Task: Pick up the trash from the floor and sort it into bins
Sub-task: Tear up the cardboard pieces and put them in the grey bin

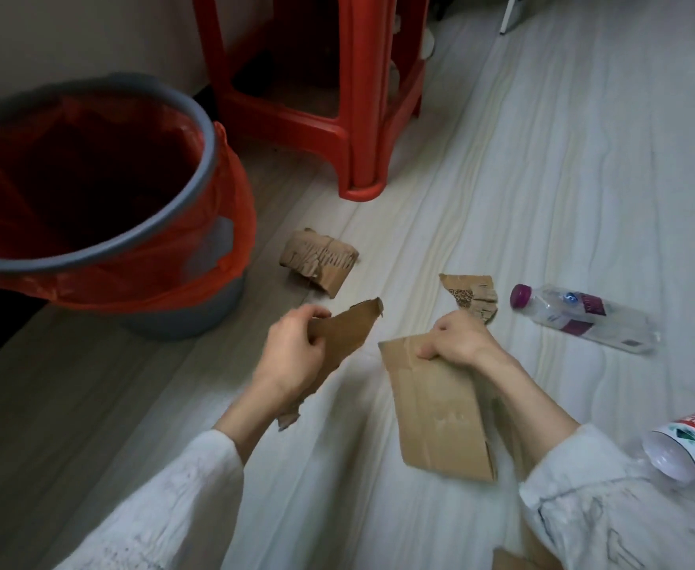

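Both hands hold cardboard above the floor: the left hand (pixel 294 355) pinches a torn cardboard strip (pixel 347 335), the right hand (pixel 454 343) clamps a folded cardboard panel (pixel 436 409). The bin (pixel 197 129) (grey rim, red liner) sits at ten o'clock. Best to swing each piece over the rim before letting go, then gather the scraps at twelve o'clock.

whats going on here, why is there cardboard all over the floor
A person is clearing trash off the floor. The left hand grips a torn cardboard piece, and the right hand grips a larger folded cardboard piece. Two more cardboard scraps and two plastic bottles lie on the floor. A grey bin with a red liner stands open at the left, beside a red stool. Nothing held is over it yet.
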